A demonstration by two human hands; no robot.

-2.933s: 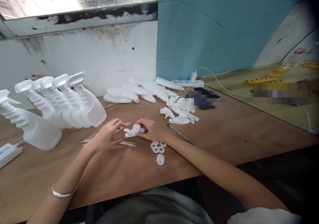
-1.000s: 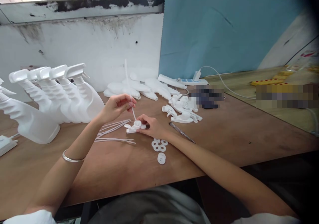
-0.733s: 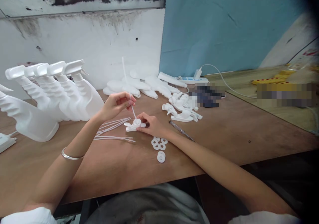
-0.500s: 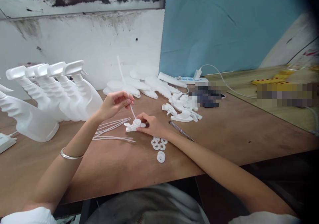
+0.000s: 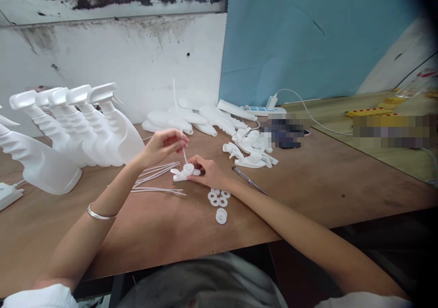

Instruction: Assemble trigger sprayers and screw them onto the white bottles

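Observation:
A white spray-trigger head (image 5: 183,173) lies on the wooden table (image 5: 308,180), cap opening up. My right hand (image 5: 209,172) is closed on its right end and holds it down. My left hand (image 5: 163,145) pinches a thin clear dip tube (image 5: 178,118) that stands nearly upright. The tube's lower end meets the cap opening. Several loose tubes (image 5: 153,180) lie just left of the trigger head. A few white washers (image 5: 218,199) lie below my right wrist.
Several white spray bottles (image 5: 78,130) with triggers fitted stand at the left. Empty bottles (image 5: 191,118) lie at the back, with loose trigger heads (image 5: 249,150) to their right. Metal tweezers (image 5: 248,181), a blurred phone (image 5: 284,132) and a power strip (image 5: 262,111) lie to the right.
My left hand picked a tube off the table, raised it and set its lower end at the cap opening. In the last half second the tube swung more upright. My right hand stayed put.

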